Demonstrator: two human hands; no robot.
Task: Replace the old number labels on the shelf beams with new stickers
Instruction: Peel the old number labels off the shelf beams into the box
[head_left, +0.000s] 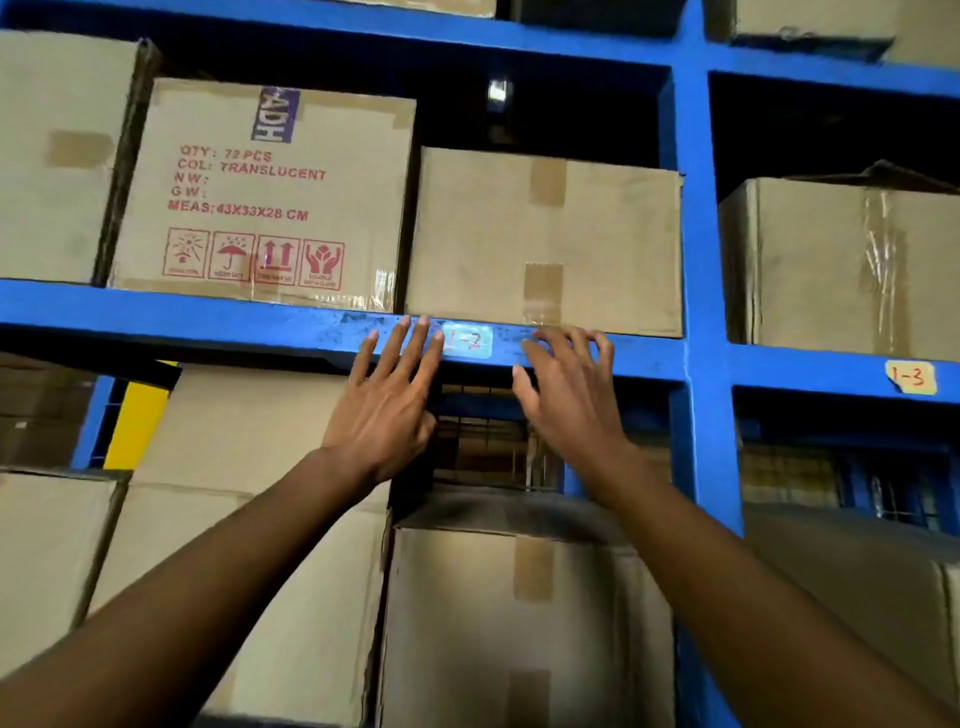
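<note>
blue shelf beam (208, 317), cardboard boxes (545, 244) on it, labels (470, 340)

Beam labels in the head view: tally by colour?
Pale blue: 1, the 1-2 label on the blue beam, between the left hand and the right hand.
Tan: 1, the 1-3 label, further right past the upright.
Total: 2 labels.
</note>
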